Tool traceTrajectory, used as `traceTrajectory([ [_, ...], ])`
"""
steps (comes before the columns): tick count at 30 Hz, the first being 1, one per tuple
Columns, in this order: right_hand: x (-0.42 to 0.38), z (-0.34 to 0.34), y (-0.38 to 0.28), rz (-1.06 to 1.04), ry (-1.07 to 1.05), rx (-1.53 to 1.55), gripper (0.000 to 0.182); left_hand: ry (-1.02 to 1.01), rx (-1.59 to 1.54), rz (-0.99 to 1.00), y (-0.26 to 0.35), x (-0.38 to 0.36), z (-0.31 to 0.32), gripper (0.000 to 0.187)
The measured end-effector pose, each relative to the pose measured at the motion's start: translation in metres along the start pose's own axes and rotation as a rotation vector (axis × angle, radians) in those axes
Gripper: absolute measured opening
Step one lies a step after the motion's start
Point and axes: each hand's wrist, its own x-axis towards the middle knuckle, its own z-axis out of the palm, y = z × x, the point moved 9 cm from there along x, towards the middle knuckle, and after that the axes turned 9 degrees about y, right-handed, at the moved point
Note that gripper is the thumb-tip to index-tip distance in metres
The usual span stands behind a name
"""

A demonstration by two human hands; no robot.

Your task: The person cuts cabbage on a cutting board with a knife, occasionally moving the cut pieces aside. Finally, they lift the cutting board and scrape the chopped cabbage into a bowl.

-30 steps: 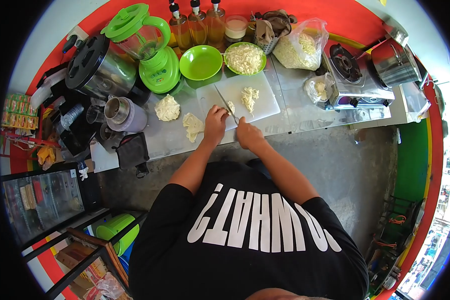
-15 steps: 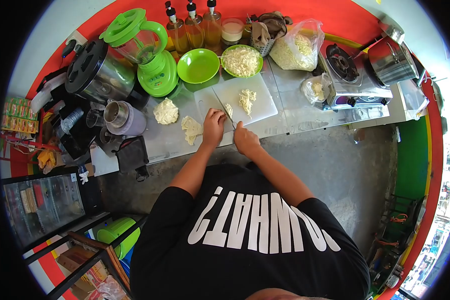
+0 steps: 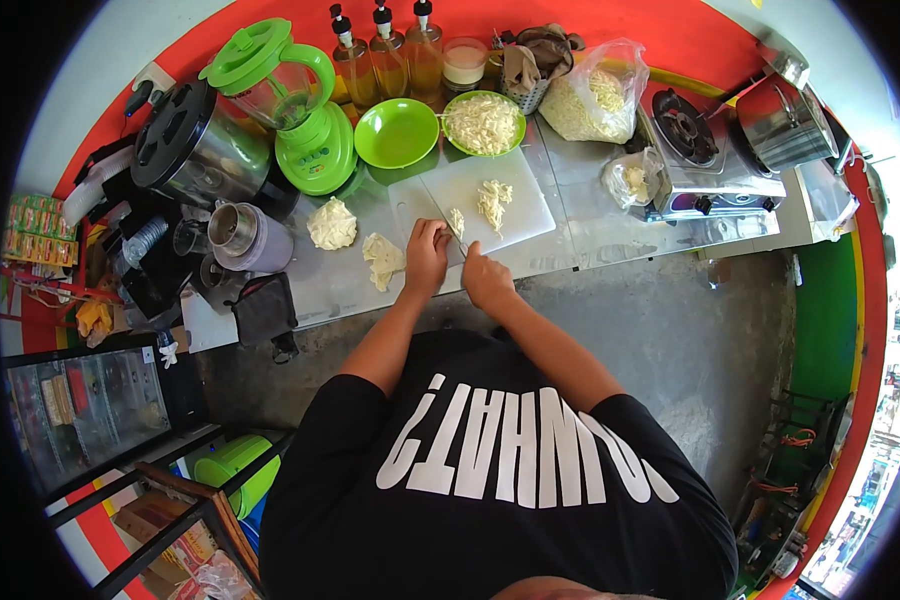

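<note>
My right hand [image 3: 488, 277] is wrapped round the handle of a knife [image 3: 458, 241], whose blade points up and left over the white cutting board [image 3: 530, 195]. Close beside the blade, the curled fingers of my left hand [image 3: 428, 252] press cabbage against the board; most of that piece is hidden beneath them. A small strip of cut cabbage [image 3: 456, 221] lies just past the blade, and a pile of shredded cabbage [image 3: 493, 205] rests farther right. Left of the board are a loose cabbage leaf [image 3: 382, 258] and a pale cabbage chunk [image 3: 332, 223] on the metal counter.
Behind the board stand a green bowl [image 3: 397, 133] and a plate of shredded cabbage [image 3: 484, 124]. A green blender [image 3: 315, 150] and pump bottles [image 3: 388, 55] line the back. A bag of shredded cabbage [image 3: 595, 105] and a gas stove [image 3: 710, 170] are at right.
My right hand and the knife have shifted slightly left and down toward my left hand, and the blade's angle has changed. My left hand stays nearly in place.
</note>
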Motion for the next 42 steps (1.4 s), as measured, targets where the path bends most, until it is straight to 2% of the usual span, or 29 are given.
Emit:
traceTrajectory([
  [4,0.014,-0.011,-0.008,-0.089,-0.068,-0.063,0.026,-0.008,0.053,0.065,0.004,0.000,0.000,0.012],
  [12,0.001,-0.002,0.000,-0.022,-0.014,-0.036,0.028,0.039,0.163,0.180,0.019,0.005,0.000,0.009],
  [14,0.004,-0.006,0.000,-0.014,-0.022,-0.031,0.029,0.036,0.306,0.238,0.029,0.010,-0.004,0.005],
  [16,0.008,-0.018,-0.010,-0.149,-0.019,-0.154,0.023,0.001,0.314,0.202,0.018,0.016,-0.003,0.005],
  [18,0.004,-0.022,-0.012,-0.121,-0.036,-0.108,0.027,-0.030,0.322,0.160,0.009,0.017,-0.001,0.004],
  [20,-0.001,-0.021,-0.014,-0.099,-0.049,-0.066,0.030,-0.062,0.224,0.027,-0.003,0.019,0.000,0.007],
  [23,-0.004,-0.004,-0.005,-0.008,-0.048,-0.054,0.033,-0.042,0.270,0.134,-0.003,0.016,0.002,0.006],
  [26,0.004,0.001,-0.004,-0.034,-0.028,-0.070,0.036,-0.067,0.280,0.150,-0.003,0.017,0.002,0.007],
  [28,0.013,-0.013,-0.014,-0.154,0.036,-0.102,0.033,-0.074,0.319,0.167,0.000,0.014,0.001,0.008],
  [31,0.011,-0.020,-0.017,-0.169,0.031,-0.109,0.028,-0.074,0.368,0.205,0.006,0.012,0.002,0.009],
  [35,-0.001,-0.002,-0.010,-0.059,-0.010,-0.039,0.024,-0.051,0.405,0.262,0.011,0.013,0.003,0.009],
  [38,0.003,0.002,-0.008,-0.028,-0.010,-0.042,0.024,-0.091,0.427,0.216,0.007,0.013,0.004,0.009],
  [42,0.012,-0.012,-0.014,-0.129,0.004,-0.045,0.024,-0.126,0.456,0.177,0.002,0.016,0.005,0.008],
])
